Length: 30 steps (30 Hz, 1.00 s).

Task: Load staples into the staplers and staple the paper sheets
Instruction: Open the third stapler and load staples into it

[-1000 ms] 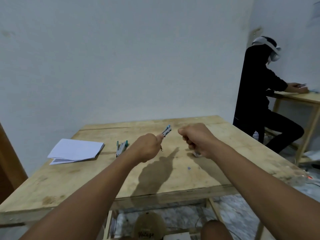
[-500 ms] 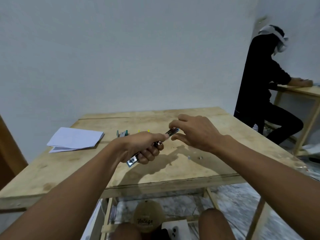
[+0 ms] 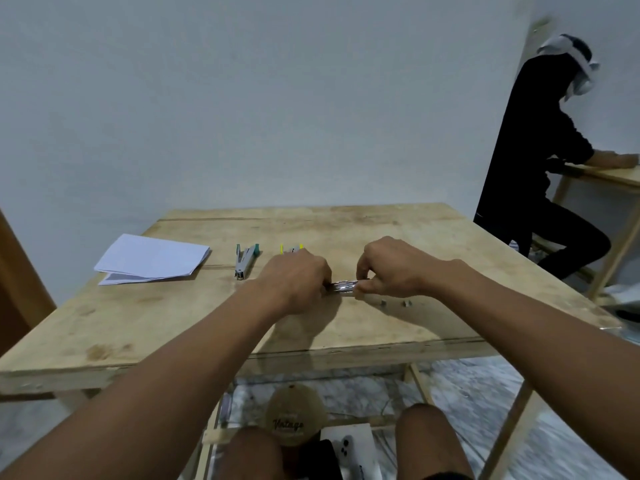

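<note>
Between left hand [image 3: 294,282] and right hand [image 3: 391,268], shiny stapler [image 3: 341,287], both ends gripped

Bare forearms [image 3: 194,358] lead to the left hand [image 3: 294,282] and right hand [image 3: 391,268]; knees [image 3: 429,441] bare.

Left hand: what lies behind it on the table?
Only the far end of a yellow-trimmed stapler shows behind the left hand; the hand covers the rest. That hand and the right hand grip a silver stapler.
</note>
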Tool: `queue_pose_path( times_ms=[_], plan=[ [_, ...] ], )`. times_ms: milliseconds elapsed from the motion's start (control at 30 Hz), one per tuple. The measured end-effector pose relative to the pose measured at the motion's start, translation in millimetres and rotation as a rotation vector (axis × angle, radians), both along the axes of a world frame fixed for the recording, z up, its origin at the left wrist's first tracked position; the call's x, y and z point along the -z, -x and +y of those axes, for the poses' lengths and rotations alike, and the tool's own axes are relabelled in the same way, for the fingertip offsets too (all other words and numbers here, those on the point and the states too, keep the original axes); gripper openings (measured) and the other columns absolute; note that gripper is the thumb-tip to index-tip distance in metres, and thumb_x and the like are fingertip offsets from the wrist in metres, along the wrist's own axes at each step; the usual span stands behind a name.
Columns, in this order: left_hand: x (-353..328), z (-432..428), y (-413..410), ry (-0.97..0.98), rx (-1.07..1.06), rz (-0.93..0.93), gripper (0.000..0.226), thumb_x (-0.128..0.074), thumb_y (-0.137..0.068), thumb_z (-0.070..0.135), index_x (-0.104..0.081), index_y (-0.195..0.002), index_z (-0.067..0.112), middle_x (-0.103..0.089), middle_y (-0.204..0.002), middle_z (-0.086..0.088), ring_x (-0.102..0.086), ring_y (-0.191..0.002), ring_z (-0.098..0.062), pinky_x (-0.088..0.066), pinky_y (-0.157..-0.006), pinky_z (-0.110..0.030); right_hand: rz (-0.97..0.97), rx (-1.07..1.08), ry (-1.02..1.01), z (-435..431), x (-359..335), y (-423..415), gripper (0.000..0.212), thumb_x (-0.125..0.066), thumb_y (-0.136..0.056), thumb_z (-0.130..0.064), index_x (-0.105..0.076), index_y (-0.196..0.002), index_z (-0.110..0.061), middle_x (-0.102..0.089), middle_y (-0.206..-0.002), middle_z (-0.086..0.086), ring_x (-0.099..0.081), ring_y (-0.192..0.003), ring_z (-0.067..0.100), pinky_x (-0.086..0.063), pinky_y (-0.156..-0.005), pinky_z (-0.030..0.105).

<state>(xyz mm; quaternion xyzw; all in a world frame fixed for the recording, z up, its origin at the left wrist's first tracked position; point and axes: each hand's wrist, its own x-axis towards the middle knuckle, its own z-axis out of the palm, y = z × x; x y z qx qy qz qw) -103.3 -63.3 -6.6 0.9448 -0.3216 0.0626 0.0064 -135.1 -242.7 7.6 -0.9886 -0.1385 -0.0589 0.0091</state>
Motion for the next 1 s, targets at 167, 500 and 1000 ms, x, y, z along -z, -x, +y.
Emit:
queue_pose_path(
  times_ms=[167, 500, 1000],
  plan=[
    [0.6, -3.5, -1.3, 0.089, -0.003, 0.026, 0.03, -0.057, -0.087, 0.019, -0.072, -0.109, 0.032, -0.068, -0.1, -0.007, -0.056, -0.079, -0.028, -0.04, -0.062, -0.031, 0.19, 0.101, -0.16, -3.8, -4.1, 1.8, 0.013, -0.075, -0.08, -0.031, -0.071, -0.078, -0.02, -0.063, -0.071, -0.007, -0.054, -0.065, 0.01, -0.039, -0.056, 0.026],
    [6.6, -12.4, -4.6, 0.103, -0.072, 0.04, 0.025, -0.058, -0.087, 0.027, -0.073, -0.106, 0.022, -0.063, -0.099, -0.013, -0.056, -0.087, -0.034, -0.045, -0.068, -0.036, 0.263, 0.137, -0.116, -10.3, -14.6, 21.3, 0.013, -0.064, -0.079, -0.005, -0.068, -0.067, -0.01, -0.075, -0.071, -0.004, -0.072, -0.07, 0.008, -0.051, -0.059, 0.02],
    [-5.6, -34.4, 2.6, 0.088, -0.068, 0.07, 0.04, -0.059, -0.088, 0.036, -0.06, -0.127, 0.028, -0.058, -0.127, -0.009, -0.056, -0.114, -0.034, -0.048, -0.092, -0.042, 0.096, 0.26, -0.157, -45.1, -24.6, 25.5, 0.011, -0.065, -0.079, -0.003, -0.073, -0.086, -0.006, -0.066, -0.073, 0.0, -0.058, -0.07, 0.015, -0.043, -0.059, 0.023]
  ],
)
